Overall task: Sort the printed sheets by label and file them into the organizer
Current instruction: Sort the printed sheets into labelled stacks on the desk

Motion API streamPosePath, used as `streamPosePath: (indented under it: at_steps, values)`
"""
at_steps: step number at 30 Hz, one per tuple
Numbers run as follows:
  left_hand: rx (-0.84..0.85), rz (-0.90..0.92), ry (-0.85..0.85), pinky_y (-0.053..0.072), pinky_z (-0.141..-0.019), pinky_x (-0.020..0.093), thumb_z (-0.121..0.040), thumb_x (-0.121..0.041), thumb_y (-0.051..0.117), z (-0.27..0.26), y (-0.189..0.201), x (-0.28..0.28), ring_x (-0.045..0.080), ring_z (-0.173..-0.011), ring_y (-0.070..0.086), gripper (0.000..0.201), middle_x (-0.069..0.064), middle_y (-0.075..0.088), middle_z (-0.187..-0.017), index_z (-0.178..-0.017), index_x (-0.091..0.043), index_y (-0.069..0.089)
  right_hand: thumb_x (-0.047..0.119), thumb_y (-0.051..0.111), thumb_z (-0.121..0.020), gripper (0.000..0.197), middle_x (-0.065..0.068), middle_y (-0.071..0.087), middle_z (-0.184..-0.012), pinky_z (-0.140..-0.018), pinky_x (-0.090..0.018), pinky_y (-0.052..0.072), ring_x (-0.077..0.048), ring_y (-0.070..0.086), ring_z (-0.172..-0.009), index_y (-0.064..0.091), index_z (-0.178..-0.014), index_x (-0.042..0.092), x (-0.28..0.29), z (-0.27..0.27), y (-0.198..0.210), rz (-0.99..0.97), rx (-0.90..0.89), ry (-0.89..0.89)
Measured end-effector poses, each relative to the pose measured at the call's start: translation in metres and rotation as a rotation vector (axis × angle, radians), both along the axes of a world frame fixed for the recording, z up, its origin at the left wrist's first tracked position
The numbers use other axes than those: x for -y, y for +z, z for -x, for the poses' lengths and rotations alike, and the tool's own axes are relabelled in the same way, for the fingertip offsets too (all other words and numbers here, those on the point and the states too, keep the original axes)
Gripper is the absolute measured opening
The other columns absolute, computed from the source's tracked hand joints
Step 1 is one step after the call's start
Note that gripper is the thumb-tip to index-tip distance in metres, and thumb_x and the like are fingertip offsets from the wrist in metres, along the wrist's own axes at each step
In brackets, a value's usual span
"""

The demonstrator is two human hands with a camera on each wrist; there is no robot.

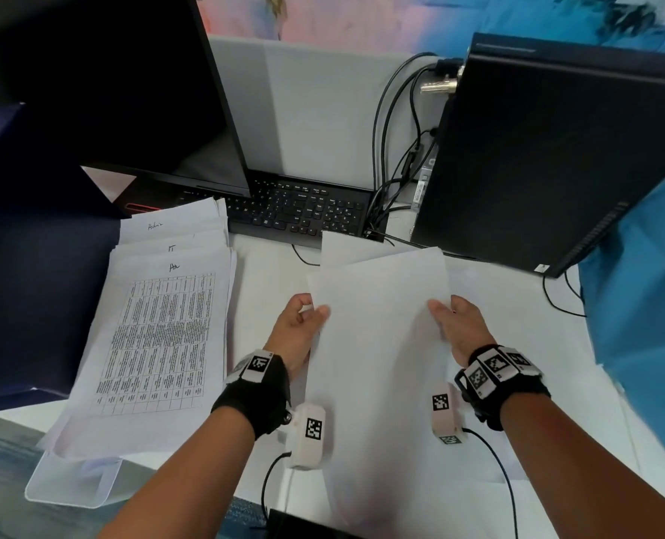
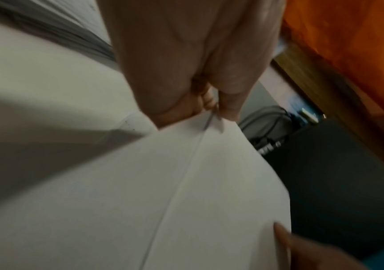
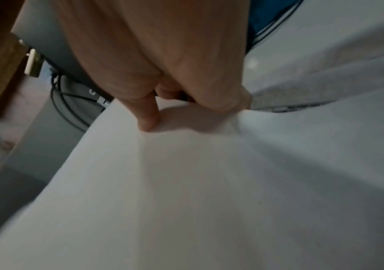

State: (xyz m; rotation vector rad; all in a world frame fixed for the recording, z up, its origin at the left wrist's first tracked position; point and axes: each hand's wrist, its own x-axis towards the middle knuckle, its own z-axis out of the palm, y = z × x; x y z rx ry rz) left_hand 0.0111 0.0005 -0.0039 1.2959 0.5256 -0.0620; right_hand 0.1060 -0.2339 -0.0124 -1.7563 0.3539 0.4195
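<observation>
Both hands hold a blank-backed white sheet (image 1: 377,317) above the desk, in front of me. My left hand (image 1: 303,320) pinches its left edge, thumb on top; the left wrist view shows thumb and fingers closed on the paper's edge (image 2: 211,117). My right hand (image 1: 459,324) grips the right edge, thumb on top (image 3: 147,117). A second white sheet (image 1: 346,247) peeks out behind the held one. To the left lies a fanned stack of printed sheets (image 1: 159,328) with handwritten labels at the top. The dark blue organizer (image 1: 31,266) stands at the far left.
A black keyboard (image 1: 303,208) lies beyond the sheets, under a dark monitor (image 1: 109,83). A black computer tower (image 1: 548,157) with cables (image 1: 393,157) stands at the right. A clear plastic sleeve (image 1: 70,484) sticks out under the stack. Blue fabric (image 1: 641,305) hangs at the right edge.
</observation>
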Motion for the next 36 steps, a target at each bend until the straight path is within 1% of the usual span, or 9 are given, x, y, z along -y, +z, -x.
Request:
streamPosePath:
  at_steps: [5, 8, 10, 13, 15, 19, 24, 31, 36]
  values:
    - [-0.130, -0.337, -0.126, 0.048, -0.097, 0.046, -0.077, -0.034, 0.059, -0.004, -0.017, 0.005, 0.022, -0.102, 0.064, 0.033, 0.001, 0.069, -0.110, -0.108, -0.024, 0.056, 0.019, 0.048, -0.098, 0.030, -0.008, 0.060, -0.120, -0.083, -0.028, 0.042, -0.022, 0.056, -0.098, 0.054, -0.122, 0.001, -0.006, -0.001, 0.007, 0.027, -0.033, 0.016]
    - [-0.093, -0.440, -0.062, 0.050, -0.091, 0.042, -0.089, -0.015, 0.055, -0.006, -0.009, 0.009, 0.029, -0.092, 0.062, 0.012, 0.009, 0.068, -0.100, -0.097, -0.025, 0.055, 0.019, 0.048, -0.099, 0.032, -0.005, 0.055, -0.120, -0.084, -0.027, 0.040, -0.018, 0.053, -0.095, 0.050, -0.126, 0.005, -0.006, -0.003, 0.007, 0.013, -0.035, -0.017]
    - [0.014, -0.413, -0.028, 0.048, -0.078, 0.034, -0.092, -0.006, 0.051, -0.006, 0.004, 0.008, 0.023, -0.079, 0.059, 0.020, 0.010, 0.066, -0.091, -0.090, -0.025, 0.054, 0.023, 0.056, -0.094, 0.026, -0.009, 0.057, -0.123, -0.075, -0.028, 0.046, -0.014, 0.057, -0.084, 0.051, -0.117, 0.013, -0.006, -0.004, 0.011, 0.000, -0.002, -0.046]
    - [0.163, -0.309, 0.036, 0.045, -0.062, 0.021, -0.094, -0.001, 0.048, -0.005, 0.032, 0.003, 0.009, -0.067, 0.056, 0.022, -0.005, 0.067, -0.080, -0.086, -0.021, 0.052, 0.024, 0.068, -0.087, 0.053, 0.002, 0.051, -0.119, -0.075, -0.022, 0.044, -0.012, 0.056, -0.096, 0.037, -0.130, 0.019, -0.005, -0.006, 0.024, -0.136, 0.017, -0.059]
    - [0.248, -0.248, 0.091, 0.045, -0.065, 0.011, -0.095, 0.000, 0.046, -0.007, 0.054, -0.004, -0.002, -0.068, 0.058, 0.022, -0.017, 0.066, -0.075, -0.088, -0.020, 0.051, 0.019, 0.067, -0.087, 0.051, 0.002, 0.060, -0.113, -0.070, -0.020, 0.048, -0.015, 0.061, -0.098, 0.041, -0.131, 0.018, -0.007, -0.007, 0.039, -0.230, 0.048, 0.006]
    - [0.319, -0.160, 0.197, 0.051, -0.085, 0.015, -0.094, -0.004, 0.050, -0.012, 0.080, -0.019, 0.002, -0.094, 0.064, 0.023, -0.006, 0.067, -0.106, -0.111, -0.020, 0.053, 0.006, 0.054, -0.094, 0.025, -0.001, 0.071, -0.105, -0.083, -0.036, 0.054, -0.025, 0.066, -0.101, 0.059, -0.113, 0.022, -0.020, -0.007, 0.068, -0.297, 0.151, 0.127]
    - [0.329, -0.383, 0.298, 0.052, -0.093, 0.035, -0.088, -0.011, 0.063, -0.016, 0.093, -0.028, 0.018, -0.103, 0.065, 0.027, 0.005, 0.068, -0.110, -0.115, -0.012, 0.059, 0.004, 0.052, -0.093, 0.025, -0.002, 0.069, -0.107, -0.088, -0.041, 0.055, -0.020, 0.067, -0.098, 0.059, -0.101, 0.027, -0.048, 0.002, 0.100, -0.279, 0.412, 0.106]
    - [0.492, -0.307, 0.369, 0.051, -0.071, 0.013, -0.081, 0.001, 0.068, -0.004, 0.119, -0.026, -0.003, -0.077, 0.067, 0.033, -0.003, 0.067, -0.091, -0.112, -0.001, 0.057, -0.010, 0.046, -0.089, 0.041, 0.004, 0.066, -0.103, -0.080, -0.027, 0.056, -0.008, 0.065, -0.094, 0.053, -0.106, 0.026, -0.064, 0.015, 0.126, -0.411, 0.582, 0.036]
    - [0.409, -0.248, 0.270, 0.053, -0.072, 0.015, -0.076, 0.004, 0.071, -0.003, 0.105, -0.037, 0.003, -0.085, 0.069, 0.040, -0.001, 0.069, -0.099, -0.112, -0.007, 0.059, -0.011, 0.046, -0.078, 0.049, 0.006, 0.063, -0.097, -0.075, -0.026, 0.050, -0.008, 0.062, -0.087, 0.052, -0.103, 0.030, -0.060, 0.015, 0.118, -0.379, 0.470, 0.066]
